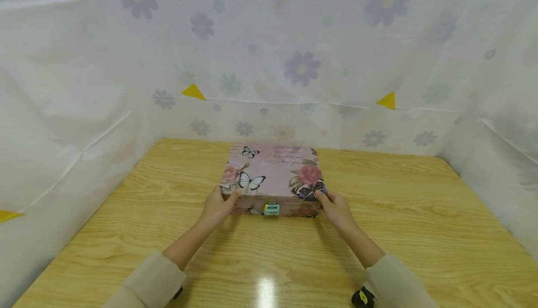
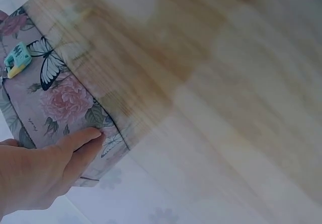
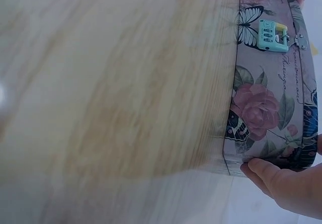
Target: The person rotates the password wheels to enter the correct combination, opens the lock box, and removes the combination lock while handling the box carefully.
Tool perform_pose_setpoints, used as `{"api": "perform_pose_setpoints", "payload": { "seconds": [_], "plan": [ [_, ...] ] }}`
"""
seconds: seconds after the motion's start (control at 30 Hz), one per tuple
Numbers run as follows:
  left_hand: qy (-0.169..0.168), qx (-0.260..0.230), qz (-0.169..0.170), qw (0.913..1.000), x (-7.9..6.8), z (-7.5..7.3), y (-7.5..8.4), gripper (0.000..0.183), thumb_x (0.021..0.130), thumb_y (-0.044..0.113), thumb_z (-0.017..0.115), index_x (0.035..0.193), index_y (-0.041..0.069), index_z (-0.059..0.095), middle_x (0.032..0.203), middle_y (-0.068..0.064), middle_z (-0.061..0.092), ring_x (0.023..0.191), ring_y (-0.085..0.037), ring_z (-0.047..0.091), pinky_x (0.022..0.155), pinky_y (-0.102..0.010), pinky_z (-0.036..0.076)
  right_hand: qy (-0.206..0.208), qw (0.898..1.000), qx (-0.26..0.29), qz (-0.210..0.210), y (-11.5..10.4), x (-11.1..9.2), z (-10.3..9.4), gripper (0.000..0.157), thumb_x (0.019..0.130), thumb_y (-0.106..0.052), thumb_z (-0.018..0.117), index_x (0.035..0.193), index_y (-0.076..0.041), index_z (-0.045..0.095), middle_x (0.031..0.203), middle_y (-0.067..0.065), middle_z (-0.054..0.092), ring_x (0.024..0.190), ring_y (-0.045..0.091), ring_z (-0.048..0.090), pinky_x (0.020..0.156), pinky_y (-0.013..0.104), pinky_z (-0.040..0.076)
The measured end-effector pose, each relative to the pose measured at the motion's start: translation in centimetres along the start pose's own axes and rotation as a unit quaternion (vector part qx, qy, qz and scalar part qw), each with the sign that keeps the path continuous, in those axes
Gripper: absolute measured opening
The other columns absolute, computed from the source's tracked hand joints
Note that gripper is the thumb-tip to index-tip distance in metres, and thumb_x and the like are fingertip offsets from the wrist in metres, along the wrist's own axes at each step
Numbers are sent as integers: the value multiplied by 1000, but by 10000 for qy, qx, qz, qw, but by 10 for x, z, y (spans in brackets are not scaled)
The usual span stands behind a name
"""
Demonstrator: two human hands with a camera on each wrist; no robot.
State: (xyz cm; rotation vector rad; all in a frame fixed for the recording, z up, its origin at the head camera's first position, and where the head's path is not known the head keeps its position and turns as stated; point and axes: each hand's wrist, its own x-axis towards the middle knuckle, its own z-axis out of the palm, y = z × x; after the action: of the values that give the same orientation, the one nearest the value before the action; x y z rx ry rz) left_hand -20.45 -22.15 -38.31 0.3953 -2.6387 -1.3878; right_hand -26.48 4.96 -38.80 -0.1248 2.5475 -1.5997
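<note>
A pink box (image 1: 277,170) with printed roses, butterflies and script sits on the wooden table, its lid down. A small teal combination padlock (image 1: 272,209) hangs from the metal clasp (image 3: 301,42) on its front. My left hand (image 1: 217,206) grips the box's front left corner, the thumb on the lid's edge and fingers against the side. At the front right corner my right hand (image 1: 337,209) holds the box the same way. In the left wrist view, fingertips (image 2: 93,133) touch the rose-printed front face. Some fingers of both hands are hidden behind the box.
The wooden table (image 1: 399,233) stretches around the box, with a bright light reflection near its front. White flower-printed sheeting (image 1: 260,41) hangs behind and at both sides, bearing yellow triangles (image 1: 194,92). A black object (image 1: 363,297) shows beside the right sleeve.
</note>
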Motion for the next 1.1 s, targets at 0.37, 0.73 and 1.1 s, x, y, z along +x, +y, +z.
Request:
{"api": "perform_pose_setpoints", "payload": {
  "seconds": [0.37,0.73,1.1],
  "plan": [
    [26,-111,122,9999,3,5,-4,54,94,31,53,127,-9,42,126,-31,50,120,-44,47,99,-52,45,-27,9999,-46,102,2,1,0,32,98,-31,43,88,-3,55,69,-2,43,68,12,40,56,23,34],
    [94,-207,83,9997,3,5,-6,52,93,30,53,125,-10,43,124,-31,52,118,-44,49,99,-52,45,-125,9999,68,-71,5,3,1,34,99,-27,42,71,-7,42,57,-3,34,52,9,28,47,21,27],
    [136,-339,218,9991,3,5,-5,47,93,28,54,124,-8,46,120,-27,55,115,-42,52,96,-51,48,-182,9997,-107,129,2,2,-1,35,99,-33,42,77,-7,48,62,-3,39,59,11,34,52,23,31]
  ]
}}
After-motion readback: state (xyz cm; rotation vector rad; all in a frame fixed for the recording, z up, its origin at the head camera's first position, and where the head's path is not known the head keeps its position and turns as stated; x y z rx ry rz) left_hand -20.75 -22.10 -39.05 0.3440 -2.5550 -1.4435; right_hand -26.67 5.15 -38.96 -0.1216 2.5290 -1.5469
